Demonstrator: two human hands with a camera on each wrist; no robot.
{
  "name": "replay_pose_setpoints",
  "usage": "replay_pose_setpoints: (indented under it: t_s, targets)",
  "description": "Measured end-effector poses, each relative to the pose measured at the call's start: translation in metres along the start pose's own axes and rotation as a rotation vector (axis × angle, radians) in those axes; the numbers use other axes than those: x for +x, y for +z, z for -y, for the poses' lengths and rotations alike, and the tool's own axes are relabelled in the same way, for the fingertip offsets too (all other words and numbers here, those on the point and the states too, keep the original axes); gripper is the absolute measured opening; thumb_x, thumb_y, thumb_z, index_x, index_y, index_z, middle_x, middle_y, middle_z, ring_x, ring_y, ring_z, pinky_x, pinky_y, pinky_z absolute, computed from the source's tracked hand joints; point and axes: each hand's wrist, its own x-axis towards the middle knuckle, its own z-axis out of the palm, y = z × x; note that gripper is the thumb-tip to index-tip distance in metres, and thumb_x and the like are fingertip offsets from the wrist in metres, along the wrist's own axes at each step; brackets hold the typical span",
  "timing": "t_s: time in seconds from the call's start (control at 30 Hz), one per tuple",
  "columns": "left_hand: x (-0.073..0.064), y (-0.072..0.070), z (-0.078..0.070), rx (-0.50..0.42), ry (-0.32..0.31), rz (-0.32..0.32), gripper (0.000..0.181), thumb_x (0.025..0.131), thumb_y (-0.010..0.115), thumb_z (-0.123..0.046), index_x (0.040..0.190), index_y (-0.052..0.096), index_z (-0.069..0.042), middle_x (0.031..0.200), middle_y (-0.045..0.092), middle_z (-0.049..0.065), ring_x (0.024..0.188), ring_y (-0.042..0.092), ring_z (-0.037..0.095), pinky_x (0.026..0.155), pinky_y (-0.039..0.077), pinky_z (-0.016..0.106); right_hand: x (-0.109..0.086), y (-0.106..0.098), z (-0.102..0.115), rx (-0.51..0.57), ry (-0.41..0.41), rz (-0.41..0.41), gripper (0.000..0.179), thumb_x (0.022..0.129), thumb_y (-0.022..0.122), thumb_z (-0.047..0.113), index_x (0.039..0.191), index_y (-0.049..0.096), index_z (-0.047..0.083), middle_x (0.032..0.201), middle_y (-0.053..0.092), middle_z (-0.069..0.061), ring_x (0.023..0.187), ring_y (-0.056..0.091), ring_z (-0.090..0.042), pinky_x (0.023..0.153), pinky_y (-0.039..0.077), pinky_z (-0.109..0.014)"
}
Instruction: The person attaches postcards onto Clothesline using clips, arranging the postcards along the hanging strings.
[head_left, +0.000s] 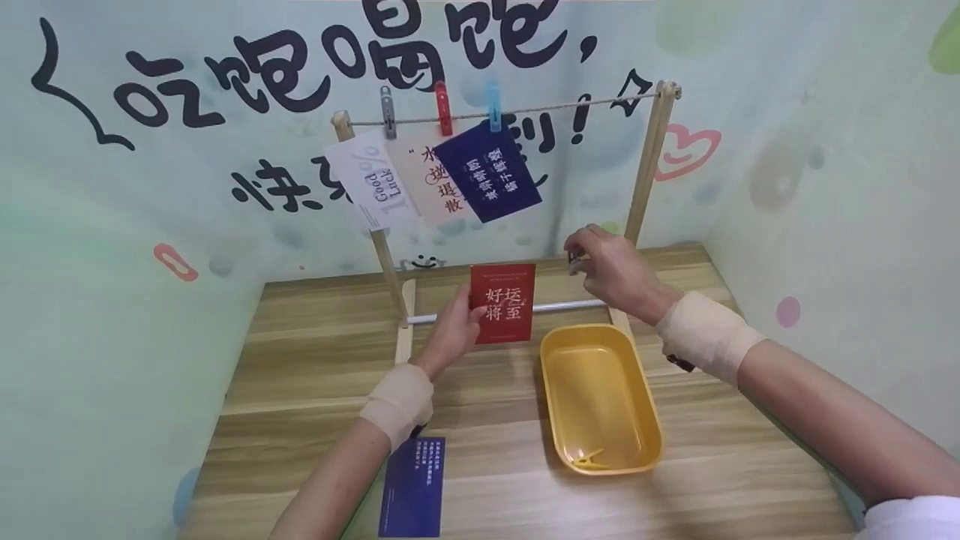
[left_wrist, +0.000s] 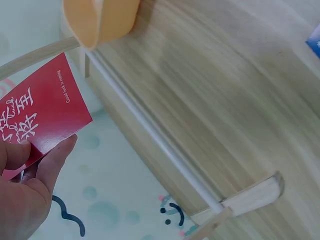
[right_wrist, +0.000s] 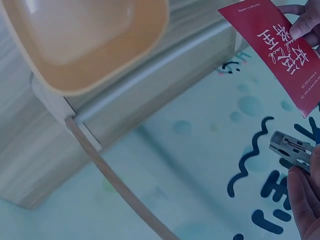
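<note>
My left hand (head_left: 454,328) pinches a red card (head_left: 504,304) with white lettering by its left edge, thumb over the front. In the left wrist view the thumb and fingers grip the same red card (left_wrist: 50,107) at its edge. My right hand (head_left: 619,270) is raised to the right of the card and holds a small grey clothespin (right_wrist: 294,148) between thumb and fingers. Above, a string (head_left: 570,105) carries a grey clothespin (head_left: 388,112), a red clothespin (head_left: 444,109) and a light blue clothespin (head_left: 493,106), with a white card (head_left: 373,184), a beige card (head_left: 429,180) and a dark blue card (head_left: 489,172) hanging beneath.
A yellow tray (head_left: 551,390) stands below the right hand, with a yellow clothespin (head_left: 590,459) in it. Another blue card (head_left: 412,487) lies near the front left. Wooden posts (head_left: 649,165) and a white rod (head_left: 574,306) form the rack. Printed walls enclose the table.
</note>
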Motion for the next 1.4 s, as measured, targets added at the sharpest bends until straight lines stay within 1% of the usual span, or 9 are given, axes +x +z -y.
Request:
replay_pose_setpoints:
  t_s: [0.17, 0.37, 0.57, 0.63, 0.87, 0.97, 1.13, 1.3, 1.4]
  targets:
    - [0.008, -0.003, -0.014, 0.028, 0.037, -0.024, 0.037, 0.103, 0.046, -0.001, 0.14, 0.043, -0.001, 0.124, 0.061, 0.02, 0.115, 0.061, 0.029, 0.103, 0.05, 0.043, 0.013, -0.012, 0.004, -0.001, 0.008, 0.0, 0.02, 0.085, 0.068, -0.011, 0.104, 0.063, -0.004, 0.1, 0.068, -0.021, 0.095, 0.071, -0.034, 0.083, 0.06, -0.044]
    - [0.018, -0.007, -0.03, 0.09, 0.048, -0.015, 0.031, 0.105, 0.045, -0.008, 0.135, 0.042, -0.004, 0.121, 0.06, 0.016, 0.113, 0.061, 0.025, 0.1, 0.05, 0.042, 0.024, -0.021, 0.006, 0.027, 0.011, 0.002, 0.019, 0.086, 0.068, -0.012, 0.103, 0.064, -0.004, 0.101, 0.068, -0.02, 0.096, 0.072, -0.032, 0.084, 0.061, -0.042]
    - [0.031, -0.012, -0.043, 0.093, 0.124, -0.092, 0.024, 0.102, 0.049, -0.004, 0.125, 0.047, 0.001, 0.116, 0.064, 0.02, 0.112, 0.062, 0.028, 0.1, 0.051, 0.042, 0.039, -0.034, 0.009, 0.021, 0.01, -0.033, 0.016, 0.086, 0.067, -0.012, 0.1, 0.065, -0.004, 0.098, 0.069, -0.019, 0.094, 0.072, -0.031, 0.084, 0.06, -0.042]
    - [0.035, -0.013, -0.047, 0.098, 0.133, -0.12, 0.022, 0.101, 0.051, -0.003, 0.123, 0.048, 0.002, 0.115, 0.065, 0.021, 0.112, 0.063, 0.031, 0.1, 0.051, 0.043, 0.045, -0.039, 0.009, 0.026, 0.013, -0.046, 0.015, 0.086, 0.067, -0.012, 0.099, 0.066, -0.005, 0.097, 0.07, -0.02, 0.092, 0.072, -0.031, 0.083, 0.06, -0.042]
    - [0.049, -0.017, -0.062, 0.1, 0.145, -0.17, 0.025, 0.101, 0.052, -0.005, 0.125, 0.048, 0.003, 0.117, 0.065, 0.022, 0.112, 0.063, 0.032, 0.1, 0.05, 0.043, 0.065, -0.061, 0.016, 0.025, 0.051, -0.069, 0.013, 0.089, 0.067, -0.009, 0.101, 0.069, -0.004, 0.1, 0.071, -0.019, 0.093, 0.073, -0.029, 0.085, 0.061, -0.04]
    - [0.053, -0.021, -0.069, 0.096, 0.146, -0.183, 0.029, 0.102, 0.051, -0.006, 0.129, 0.047, 0.002, 0.12, 0.065, 0.022, 0.116, 0.062, 0.033, 0.102, 0.049, 0.043, 0.073, -0.068, 0.021, 0.016, 0.037, -0.094, 0.012, 0.089, 0.067, -0.008, 0.101, 0.07, -0.004, 0.1, 0.072, -0.019, 0.093, 0.073, -0.028, 0.085, 0.061, -0.039]
    - [0.059, -0.03, -0.083, 0.079, 0.131, -0.186, 0.026, 0.103, 0.05, -0.007, 0.128, 0.047, 0.001, 0.119, 0.062, 0.019, 0.117, 0.06, 0.03, 0.105, 0.047, 0.041, 0.085, -0.076, 0.029, 0.02, 0.003, -0.136, 0.013, 0.089, 0.067, -0.009, 0.101, 0.069, -0.006, 0.102, 0.072, -0.02, 0.096, 0.073, -0.029, 0.086, 0.06, -0.039]
    - [0.066, -0.035, -0.097, 0.057, 0.133, -0.159, 0.03, 0.103, 0.048, -0.007, 0.132, 0.044, -0.001, 0.123, 0.058, 0.017, 0.118, 0.057, 0.026, 0.107, 0.045, 0.037, 0.094, -0.086, 0.035, -0.018, 0.02, -0.149, 0.015, 0.091, 0.067, -0.005, 0.105, 0.07, -0.004, 0.105, 0.073, -0.018, 0.1, 0.072, -0.027, 0.092, 0.059, -0.037]
    - [0.07, -0.036, -0.105, 0.039, 0.112, -0.15, 0.033, 0.104, 0.048, -0.008, 0.136, 0.042, -0.002, 0.127, 0.058, 0.016, 0.122, 0.057, 0.025, 0.107, 0.046, 0.036, 0.099, -0.092, 0.037, -0.03, 0.028, -0.165, 0.014, 0.092, 0.065, -0.004, 0.105, 0.07, -0.004, 0.105, 0.073, -0.018, 0.1, 0.072, -0.026, 0.093, 0.058, -0.036]
